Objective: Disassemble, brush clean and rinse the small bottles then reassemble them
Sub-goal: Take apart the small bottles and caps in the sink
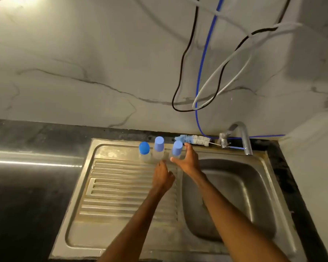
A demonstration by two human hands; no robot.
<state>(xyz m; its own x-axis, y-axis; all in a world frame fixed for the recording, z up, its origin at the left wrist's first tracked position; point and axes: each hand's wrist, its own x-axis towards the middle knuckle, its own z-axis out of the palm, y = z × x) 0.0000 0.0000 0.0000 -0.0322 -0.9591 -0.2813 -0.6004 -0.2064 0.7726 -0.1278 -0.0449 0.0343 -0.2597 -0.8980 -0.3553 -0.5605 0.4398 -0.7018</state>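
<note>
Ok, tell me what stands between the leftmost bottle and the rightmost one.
Head view: only the blue-capped middle bottle stands between the leftmost bottle and the rightmost bottle.

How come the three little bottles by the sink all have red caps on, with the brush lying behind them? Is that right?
Not quite: the caps are blue, not red. The head view shows the three little bottles standing by the sink with their caps on and the brush lying behind them.
</note>
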